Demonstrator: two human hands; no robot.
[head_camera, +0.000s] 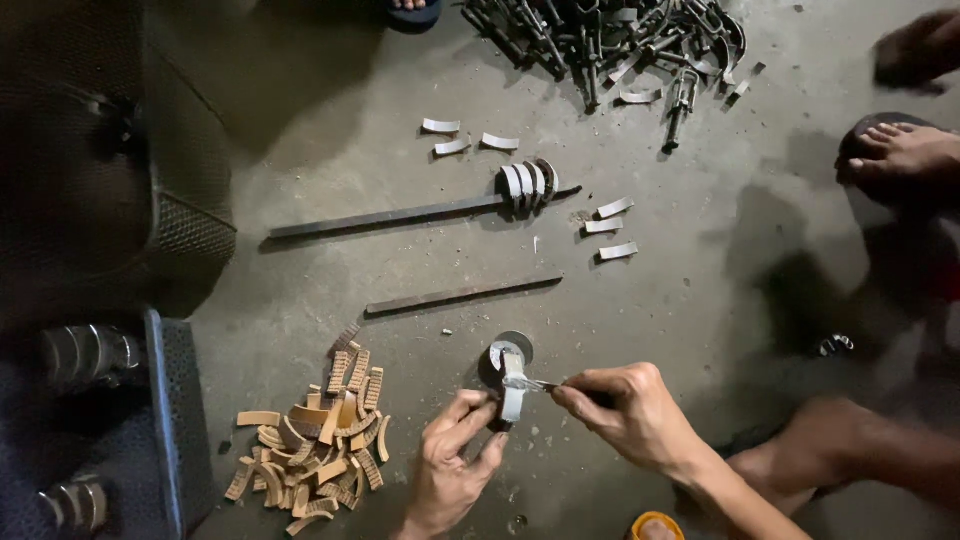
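My left hand (452, 452) pinches a small curved grey metal piece (512, 392) that stands on a round metal disc (514, 348) on the concrete floor. My right hand (632, 412) grips a thin metal tool (537, 384) whose tip touches the curved piece from the right. To the left lies a pile of tan curved ribbed pads (318, 440).
Two long flat metal bars (400, 215) (462, 294) lie across the floor; the upper one carries several curved pieces (528, 184). Loose curved pieces (610, 225) lie around. A heap of dark metal parts (610, 40) sits at the top. Another person's foot (905, 150) is at right.
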